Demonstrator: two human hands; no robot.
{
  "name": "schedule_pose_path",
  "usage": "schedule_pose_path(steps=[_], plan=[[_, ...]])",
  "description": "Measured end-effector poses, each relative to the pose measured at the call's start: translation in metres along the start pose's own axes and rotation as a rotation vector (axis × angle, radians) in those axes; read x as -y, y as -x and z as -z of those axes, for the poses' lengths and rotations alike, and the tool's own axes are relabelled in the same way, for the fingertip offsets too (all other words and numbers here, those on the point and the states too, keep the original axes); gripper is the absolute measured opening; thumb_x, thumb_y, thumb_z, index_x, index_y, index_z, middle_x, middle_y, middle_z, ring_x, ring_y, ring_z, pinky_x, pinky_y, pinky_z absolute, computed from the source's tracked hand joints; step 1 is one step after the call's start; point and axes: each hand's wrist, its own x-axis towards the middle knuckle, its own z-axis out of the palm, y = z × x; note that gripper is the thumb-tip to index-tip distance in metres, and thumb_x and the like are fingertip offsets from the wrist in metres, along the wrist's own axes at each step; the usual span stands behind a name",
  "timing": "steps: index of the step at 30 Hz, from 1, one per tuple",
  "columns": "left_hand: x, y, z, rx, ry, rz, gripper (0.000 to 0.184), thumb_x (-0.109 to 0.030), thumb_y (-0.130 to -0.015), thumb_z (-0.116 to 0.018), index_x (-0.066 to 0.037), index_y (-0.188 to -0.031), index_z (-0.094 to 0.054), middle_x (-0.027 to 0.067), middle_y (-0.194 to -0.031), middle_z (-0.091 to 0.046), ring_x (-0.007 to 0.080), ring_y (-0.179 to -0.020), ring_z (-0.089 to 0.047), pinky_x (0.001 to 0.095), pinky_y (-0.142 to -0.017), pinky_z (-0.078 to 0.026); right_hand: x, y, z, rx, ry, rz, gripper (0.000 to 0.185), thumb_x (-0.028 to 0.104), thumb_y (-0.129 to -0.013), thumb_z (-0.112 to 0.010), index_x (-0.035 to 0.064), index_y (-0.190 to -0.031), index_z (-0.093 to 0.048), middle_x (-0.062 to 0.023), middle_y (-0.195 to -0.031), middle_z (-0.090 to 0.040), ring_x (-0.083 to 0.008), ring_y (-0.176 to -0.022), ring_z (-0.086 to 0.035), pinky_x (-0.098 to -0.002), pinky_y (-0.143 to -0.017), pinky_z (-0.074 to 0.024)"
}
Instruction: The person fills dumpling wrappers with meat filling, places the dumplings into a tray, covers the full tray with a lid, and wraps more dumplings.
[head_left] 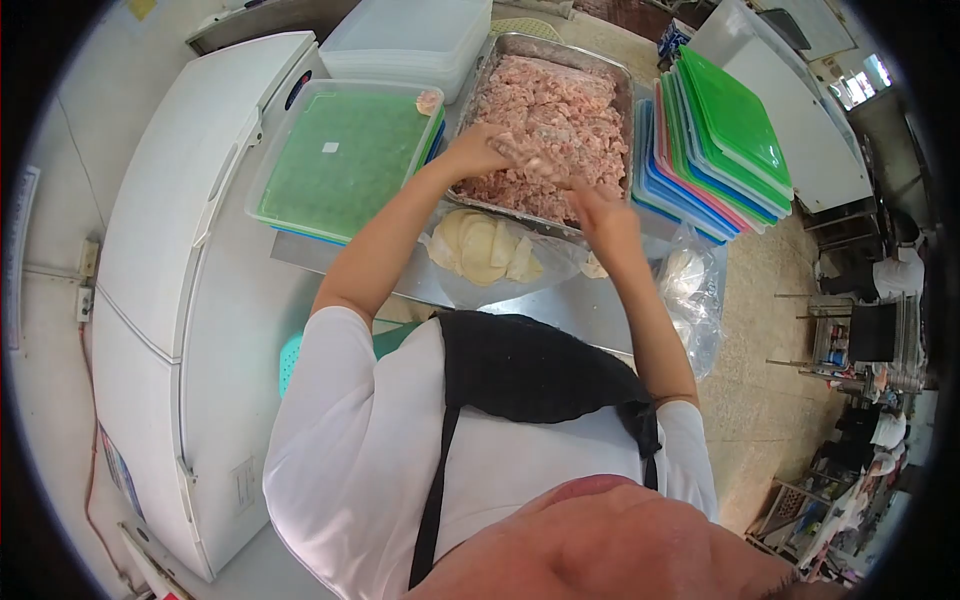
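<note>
A deep metal tray (625, 110) holds a heap of pink ground meat (550, 100). Over the near left part of the meat is my left hand (480, 150), its fingertips smeared with meat and blurred. My right hand (603, 212) is at the near right part of the tray, fingers pointing into the meat; they are partly hidden. Whether either hand grips any meat cannot be made out. Just in front of the tray, pale flat round pieces (482, 245) lie on clear plastic. To the right of them sits a clear plastic bag (690, 285) with pale contents.
Left of the tray are a green-looking lidded container (340, 160) and stacked clear containers (400, 45). Coloured lids (715, 140) are piled at the right. A white refrigerator (190, 250) stands at the left. The metal table's edge (410, 290) is near my body.
</note>
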Motion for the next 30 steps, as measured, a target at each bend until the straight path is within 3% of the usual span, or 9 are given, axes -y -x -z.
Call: schedule_pose_path(steps=[2, 5, 7, 8, 11, 14, 17, 20, 30], plan=[[-0.020, 0.005, 0.004, 0.023, -0.114, 0.030, 0.056, -0.033, -0.070, -0.078, -0.001, -0.114, -0.061, 0.0182, -0.103, -0.067, 0.0252, -0.086, -0.065, 0.0358, -0.075, -0.050, -0.033, 0.008, -0.034, 0.163, 0.131, -0.123, 0.023, 0.023, -0.090, -0.056, 0.0130, -0.109, -0.064, -0.0122, -0.088, -0.065, -0.0334, -0.077, -0.064, -0.0431, -0.061, -0.0499], [0.008, 0.013, -0.011, -0.301, -0.027, -0.283, 0.060, -0.029, -0.073, -0.076, -0.004, -0.123, -0.055, 0.0150, -0.108, -0.066, 0.0240, -0.089, -0.065, 0.0350, -0.079, -0.051, -0.057, 0.011, -0.017, 0.306, 0.081, -0.275, 0.024, 0.026, -0.091, -0.054, 0.0119, -0.107, -0.065, -0.0156, -0.091, -0.066, -0.0352, -0.082, -0.064, -0.0452, -0.068, -0.0503], [-0.020, 0.026, 0.014, -0.061, 0.178, -0.240, 0.061, -0.027, -0.074, -0.076, -0.006, -0.126, -0.051, 0.0119, -0.108, -0.066, 0.0234, -0.090, -0.064, 0.0335, -0.083, -0.049, -0.063, 0.017, 0.004, 0.296, 0.042, -0.281, 0.027, 0.027, -0.091, -0.054, 0.0101, -0.108, -0.066, -0.0175, -0.095, -0.067, -0.0356, -0.086, -0.064, -0.0443, -0.072, -0.0507], [-0.037, 0.031, 0.025, 0.058, 0.280, -0.217, 0.062, -0.026, -0.075, -0.075, -0.007, -0.128, -0.049, 0.0104, -0.109, -0.066, 0.0231, -0.091, -0.064, 0.0327, -0.085, -0.049, -0.058, 0.017, 0.019, 0.208, -0.194, -0.322, 0.029, 0.026, -0.091, -0.057, 0.0071, -0.110, -0.066, -0.0192, -0.101, -0.066, -0.0349, -0.090, -0.064, -0.0391, -0.077, -0.0507], [-0.060, 0.038, 0.028, -0.165, 0.098, -0.564, 0.047, -0.023, -0.076, -0.074, -0.007, -0.117, -0.057, 0.0060, -0.102, -0.067, 0.0203, -0.088, -0.062, 0.0310, -0.088, -0.047, -0.029, 0.013, 0.052, 0.222, -0.644, -0.406, 0.029, 0.022, -0.091, -0.058, 0.0043, -0.112, -0.065, -0.0191, -0.104, -0.066, -0.0337, -0.090, -0.063, -0.0355, -0.079, -0.0498], [-0.067, 0.037, 0.030, 0.201, 0.151, -0.264, 0.050, -0.030, -0.072, -0.076, -0.010, -0.116, -0.060, 0.0120, -0.123, -0.059, 0.0276, -0.112, -0.057, 0.0354, -0.097, -0.042, -0.005, 0.004, 0.041, 0.273, -0.640, -0.178, 0.025, 0.019, -0.092, -0.057, 0.0068, -0.112, -0.066, -0.0180, -0.104, -0.065, -0.0323, -0.085, -0.063, -0.0333, -0.078, -0.0491], [-0.056, 0.031, 0.026, 0.032, -0.024, -0.374, 0.045, -0.031, -0.073, -0.076, -0.008, -0.110, -0.063, 0.0125, -0.115, -0.063, 0.0275, -0.105, -0.060, 0.0351, -0.093, -0.044, -0.019, -0.010, 0.050, 0.245, -0.429, -0.009, 0.025, 0.022, -0.092, -0.057, 0.0100, -0.111, -0.066, -0.0156, -0.099, -0.066, -0.0315, -0.082, -0.063, -0.0351, -0.072, -0.0497], [-0.035, 0.027, 0.024, 0.086, 0.213, -0.206, 0.051, -0.032, -0.073, -0.076, -0.005, -0.113, -0.062, 0.0158, -0.117, -0.062, 0.0287, -0.106, -0.059, 0.0356, -0.092, -0.044, 0.011, -0.014, 0.077, 0.166, -0.103, -0.072, 0.024, 0.025, -0.091, -0.058, 0.0119, -0.108, -0.067, -0.0126, -0.090, -0.065, -0.0309, -0.080, -0.063, -0.0382, -0.065, -0.0489], [-0.036, 0.037, 0.040, -0.123, 0.098, -0.287, 0.056, -0.037, -0.072, -0.078, -0.003, -0.112, -0.060, 0.0143, -0.114, -0.062, 0.0273, -0.105, -0.059, 0.0360, -0.089, -0.045, 0.015, -0.032, 0.080, 0.135, -0.369, -0.024, 0.026, 0.022, -0.093, -0.056, 0.0031, -0.110, -0.063, -0.0185, -0.094, -0.064, -0.0345, -0.084, -0.062, -0.0364, -0.072, -0.0484]])
